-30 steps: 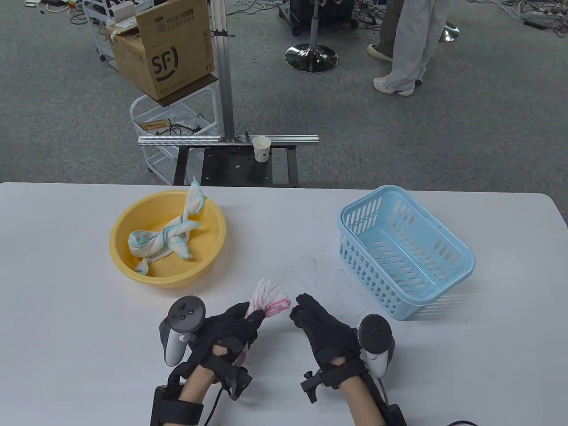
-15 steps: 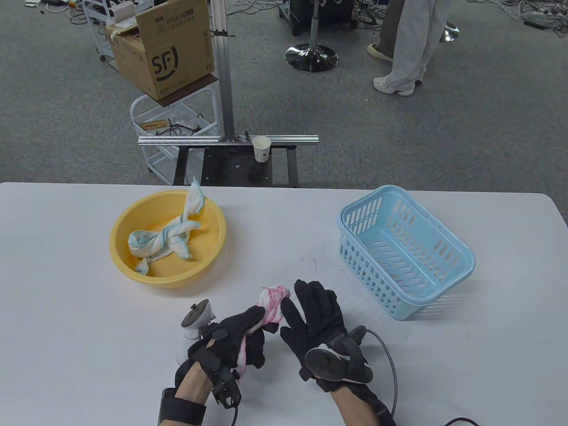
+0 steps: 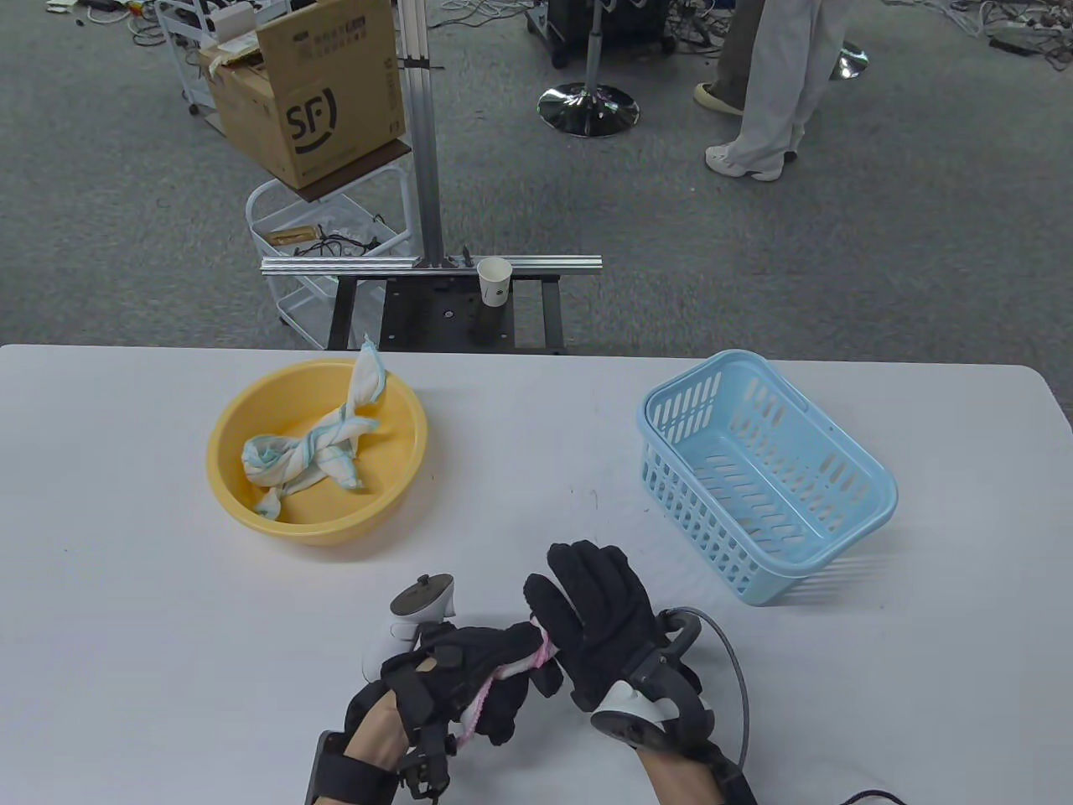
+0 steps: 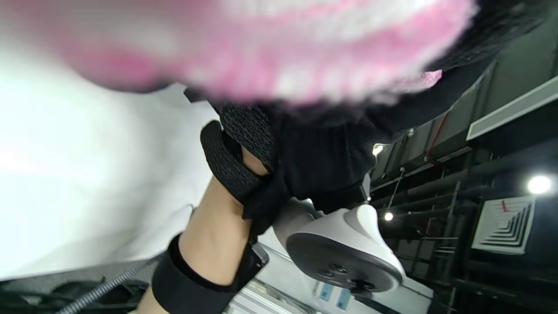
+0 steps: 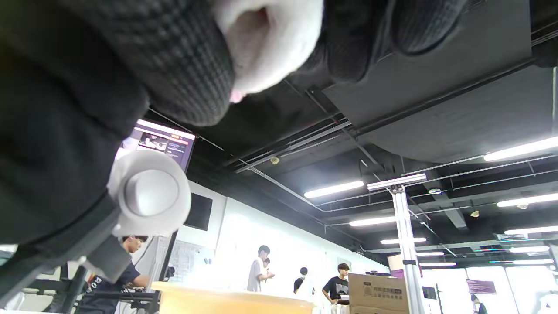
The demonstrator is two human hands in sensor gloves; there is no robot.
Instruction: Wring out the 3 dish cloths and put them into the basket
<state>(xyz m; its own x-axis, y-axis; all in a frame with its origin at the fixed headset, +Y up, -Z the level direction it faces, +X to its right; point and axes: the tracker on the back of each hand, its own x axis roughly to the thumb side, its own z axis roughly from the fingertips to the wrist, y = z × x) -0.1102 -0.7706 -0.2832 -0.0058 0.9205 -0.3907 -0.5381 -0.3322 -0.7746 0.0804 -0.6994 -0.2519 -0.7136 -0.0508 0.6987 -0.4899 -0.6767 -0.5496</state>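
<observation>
A pink-and-white dish cloth point(image 3: 513, 668) is bunched between both hands near the table's front edge, mostly hidden by the gloves. My left hand point(image 3: 490, 692) grips it from the left, palm rolled over; the cloth point(image 4: 261, 48) fills the top of the left wrist view. My right hand point(image 3: 578, 616) closes on its right end, and white cloth point(image 5: 266, 39) shows between its curled fingers. Two more twisted white-and-blue cloths point(image 3: 310, 453) lie in the yellow basin point(image 3: 243, 507) at the left. The blue basket point(image 3: 696, 503) stands at the right with nothing in it.
A paper cup point(image 3: 495, 281) stands on an aluminium rail beyond the table's far edge. A cardboard box point(image 3: 310, 92) on a cart and a person's legs point(image 3: 780, 92) are on the floor behind. Bare white table point(image 3: 536, 470) lies between basin and basket.
Both hands drew back toward the front edge. The left hand rolled over with the cloth, and the right hand went from apart to closing on the cloth's free end, now mostly covered.
</observation>
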